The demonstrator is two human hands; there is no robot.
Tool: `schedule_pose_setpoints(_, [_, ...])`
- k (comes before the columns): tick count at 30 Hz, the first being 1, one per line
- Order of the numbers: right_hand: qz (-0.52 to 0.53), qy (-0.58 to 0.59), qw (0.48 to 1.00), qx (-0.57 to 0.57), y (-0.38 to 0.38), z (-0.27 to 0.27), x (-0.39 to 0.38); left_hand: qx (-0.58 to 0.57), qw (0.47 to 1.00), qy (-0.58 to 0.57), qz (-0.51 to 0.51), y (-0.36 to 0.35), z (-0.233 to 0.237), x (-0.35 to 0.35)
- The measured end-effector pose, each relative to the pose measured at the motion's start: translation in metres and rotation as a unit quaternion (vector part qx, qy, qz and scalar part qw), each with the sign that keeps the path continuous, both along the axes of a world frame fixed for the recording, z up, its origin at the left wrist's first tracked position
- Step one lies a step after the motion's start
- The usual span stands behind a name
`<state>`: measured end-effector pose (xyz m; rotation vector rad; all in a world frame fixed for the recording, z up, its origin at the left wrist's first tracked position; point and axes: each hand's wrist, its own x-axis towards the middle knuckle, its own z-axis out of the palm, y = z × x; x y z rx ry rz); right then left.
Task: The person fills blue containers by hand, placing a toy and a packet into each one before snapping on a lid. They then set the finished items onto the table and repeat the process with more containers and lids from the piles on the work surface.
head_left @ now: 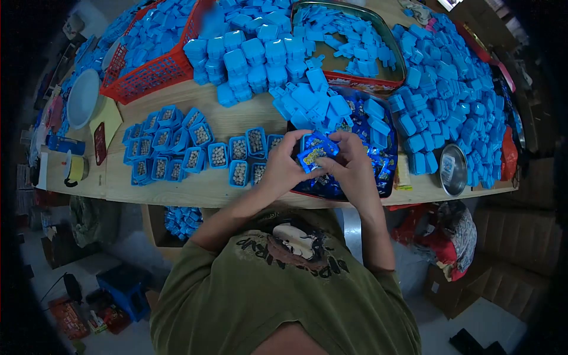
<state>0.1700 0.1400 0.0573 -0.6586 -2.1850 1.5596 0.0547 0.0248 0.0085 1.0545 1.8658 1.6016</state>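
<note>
Blue and shiny, with yellow print, the packet [312, 158] is between my two hands, over the near left part of the tray [391, 183] of more packets [383, 163]. My left hand [284, 163] pinches its left side. My right hand [350, 160] pinches its right side, thumb on the front. A blue edge [305, 141] shows by my left fingers, but I cannot tell if it is a tub.

I think I should pinch softly so nothing rips, and stay over the tray so a drop does no harm.

A pile of flat blue pieces [310, 103] lies just past my hands and hides some of the tray's far side, so it may block my reach there. To the left, near my left hand, are tubs [218, 155] of little round balls; a bump could spill them. Far off are stacked blue boxes [254, 56], left of a tin [364, 83]. On the right, a metal bowl [454, 171] sits beside a big blue heap [432, 118].
</note>
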Motion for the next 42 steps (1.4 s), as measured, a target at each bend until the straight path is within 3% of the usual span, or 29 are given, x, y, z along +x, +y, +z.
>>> schedule_pose_setpoints(1, [-0.011, 0.02, 0.996, -0.087, 0.001, -0.003, 0.0, 0.0, 1.0, 0.0, 0.001, -0.001, 0.001, 0.0])
schedule_pose_setpoints(4, [-0.03, 0.002, 0.991, -0.132, 0.003, 0.004, 0.002, 0.015, 1.0, 0.009, -0.005, -0.002, 0.001, -0.001])
schedule_pose_setpoints(8, [-0.077, -0.009, 0.992, -0.101, -0.001, 0.004, 0.0, 0.01, 1.0, 0.002, 0.0, -0.002, -0.006, -0.001])
schedule_pose_setpoints(10, [-0.076, -0.012, 0.997, 0.023, 0.001, -0.002, -0.001, -0.008, 1.0, -0.006, -0.005, -0.001, -0.005, -0.002])
schedule_pose_setpoints(11, [-0.076, -0.012, 0.997, 0.024, 0.002, -0.002, -0.003, -0.009, 1.0, 0.019, -0.009, -0.001, -0.005, -0.002])
schedule_pose_setpoints(13, [-0.079, 0.071, 0.977, 0.187, 0.003, -0.003, -0.007, -0.01, 0.999, 0.045, -0.011, -0.002, -0.005, -0.003])
schedule_pose_setpoints(17, [-0.069, 0.074, 0.989, 0.107, 0.004, -0.005, -0.01, -0.008, 0.999, 0.035, -0.024, -0.003, -0.005, -0.004])
schedule_pose_setpoints(19, [-0.057, 0.028, 0.998, 0.003, 0.007, -0.002, -0.011, -0.013, 0.998, 0.054, -0.023, -0.003, -0.004, -0.004])
schedule_pose_setpoints(23, [-0.077, 0.012, 0.997, 0.005, 0.008, -0.003, -0.011, -0.007, 1.0, 0.027, -0.015, -0.002, -0.01, -0.004])
schedule_pose_setpoints(26, [-0.081, 0.1, 0.992, -0.001, 0.002, -0.006, -0.013, 0.001, 1.0, 0.003, -0.005, -0.001, -0.008, -0.002])
schedule_pose_setpoints(29, [-0.076, 0.077, 0.994, -0.001, -0.001, -0.002, -0.013, 0.015, 1.0, 0.009, 0.013, 0.0, -0.008, 0.001])
schedule_pose_setpoints(31, [-0.017, 0.032, 0.999, 0.013, 0.004, -0.011, -0.011, 0.028, 0.999, 0.015, 0.028, -0.001, -0.007, 0.001])
schedule_pose_setpoints(35, [-0.049, 0.034, 0.998, 0.009, 0.004, -0.003, -0.012, -0.016, 0.998, 0.06, 0.023, -0.003, -0.001, 0.001])
schedule_pose_setpoints(38, [-0.026, 0.077, 0.996, 0.035, 0.004, -0.002, -0.014, -0.006, 0.998, 0.058, 0.024, -0.001, -0.007, 0.0])
schedule_pose_setpoints(40, [-0.019, 0.127, 0.985, 0.119, 0.006, -0.005, -0.016, 0.009, 0.998, 0.053, 0.022, 0.0, -0.013, 0.0])
schedule_pose_setpoints(42, [-0.03, 0.135, 0.986, 0.089, 0.004, 0.002, -0.018, 0.028, 0.999, 0.037, 0.02, 0.0, -0.015, 0.0])
